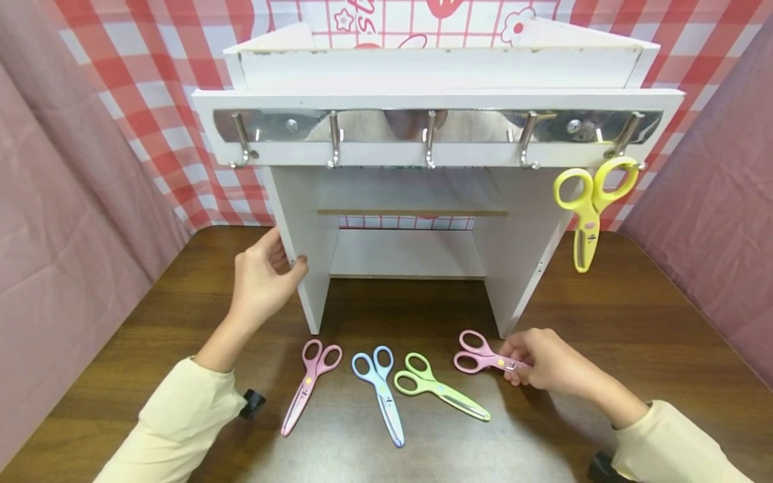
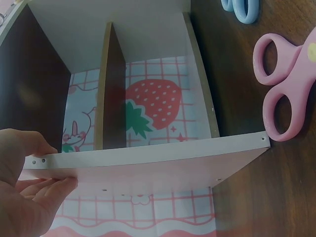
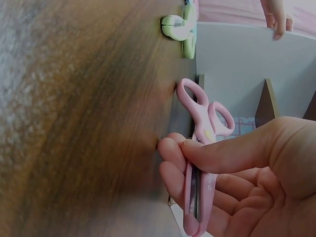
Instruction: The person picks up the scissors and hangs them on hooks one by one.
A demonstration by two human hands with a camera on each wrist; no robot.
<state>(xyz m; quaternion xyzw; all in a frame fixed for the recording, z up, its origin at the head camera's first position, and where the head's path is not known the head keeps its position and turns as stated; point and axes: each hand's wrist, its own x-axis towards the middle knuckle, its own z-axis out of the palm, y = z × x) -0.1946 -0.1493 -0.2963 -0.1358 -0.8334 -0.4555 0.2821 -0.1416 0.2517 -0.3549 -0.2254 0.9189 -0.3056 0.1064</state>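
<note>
My right hand (image 1: pixel 546 362) pinches pink scissors (image 1: pixel 480 355) by the blade end, close over the table, their handle loops pointing left. In the right wrist view the thumb and fingers press on the blades of these scissors (image 3: pixel 200 163). With my left hand (image 1: pixel 262 275) I grip the front edge of the left side panel of a white shelf unit (image 1: pixel 302 268), thumb inside and fingers outside. Yellow scissors (image 1: pixel 586 221) hang by a loop at the rightmost hook (image 1: pixel 625 137). Another pink pair of scissors (image 1: pixel 309 382), a blue pair (image 1: pixel 380 396) and a green pair (image 1: pixel 443 389) lie on the table.
The shelf unit carries a metal hook rail (image 1: pixel 386 127) with several hooks across its upper front. Two shelves (image 1: pixel 410 251) span its inside. Behind stands a red-and-white checked cloth (image 1: pixel 151 87); pink curtains (image 1: pixel 66 201) flank the brown wooden table (image 1: pixel 181 295).
</note>
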